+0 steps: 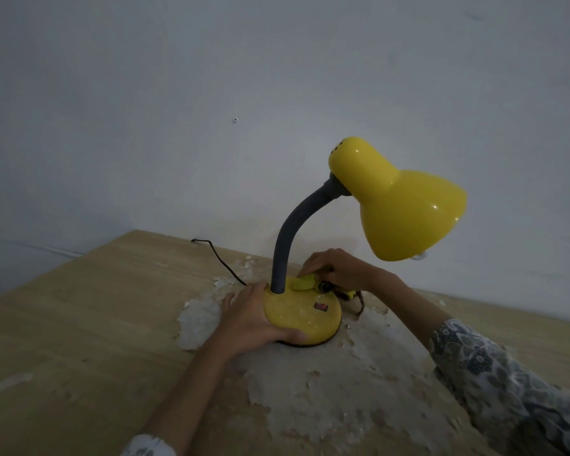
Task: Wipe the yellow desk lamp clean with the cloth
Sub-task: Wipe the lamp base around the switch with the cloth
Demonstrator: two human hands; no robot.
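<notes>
Left hand (249, 319) fingers clasp lamp base (301, 315); right hand (338, 269) fingers press cloth (305, 284) onto it.

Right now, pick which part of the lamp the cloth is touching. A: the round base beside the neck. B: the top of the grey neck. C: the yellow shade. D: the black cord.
A: the right hand presses the yellow cloth onto the round base, beside the grey neck.
</notes>
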